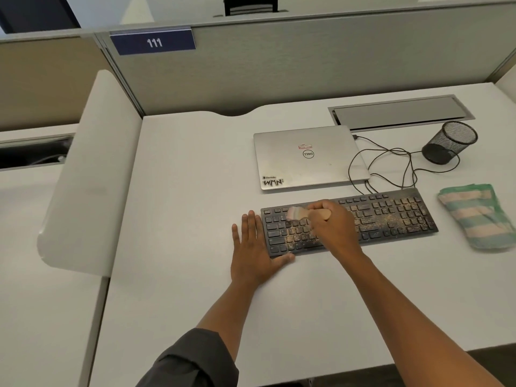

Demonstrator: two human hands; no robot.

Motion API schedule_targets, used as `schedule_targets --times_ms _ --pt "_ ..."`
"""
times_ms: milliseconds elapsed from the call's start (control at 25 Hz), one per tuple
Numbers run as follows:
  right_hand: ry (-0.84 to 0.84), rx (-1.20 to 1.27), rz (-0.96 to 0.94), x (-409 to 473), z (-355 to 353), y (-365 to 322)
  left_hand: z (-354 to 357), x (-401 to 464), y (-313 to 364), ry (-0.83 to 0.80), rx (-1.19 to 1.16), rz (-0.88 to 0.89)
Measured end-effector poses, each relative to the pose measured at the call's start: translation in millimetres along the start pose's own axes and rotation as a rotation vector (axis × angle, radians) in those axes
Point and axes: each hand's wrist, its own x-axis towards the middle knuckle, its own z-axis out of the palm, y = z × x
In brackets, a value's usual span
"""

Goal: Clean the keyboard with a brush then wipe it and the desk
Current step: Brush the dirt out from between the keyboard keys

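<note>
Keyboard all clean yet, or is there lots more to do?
Not yet. The brushing is underway: the right hand grips the brush over the keyboard, while the left hand rests flat at its left end. Sandy crumbs still cover many keys. Nothing looks wiped: the striped cloth lies untouched on the desk.

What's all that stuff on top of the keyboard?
Sandy crumbs lie scattered over the keyboard keys. The right hand grips a brush over the left part, and the left hand's thumb rests on the corner. Keys under the hand are hidden.
</note>
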Motion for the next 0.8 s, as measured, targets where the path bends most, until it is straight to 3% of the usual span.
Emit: schedule_targets --times_ms 120,280,560,800 --pt "-0.076 -0.064 -0.044 1.8 14.5 -4.0 0.5 -0.5 -0.1 0.008 -0.010 0.008" --pt "-0.035 -0.206 -0.051 8.2 3.6 -3.0 -0.4 0.0 0.0 0.006 -0.009 0.003" --pt "-0.123 -0.047 -0.003 16.0 12.0 -12.9 -2.3 -0.8 1.0 0.006 0.001 0.000" --pt "-0.003 -0.193 0.055 29.5 -2.5 -4.6 -2.2 -1.0 0.9 0.002 0.000 0.000"
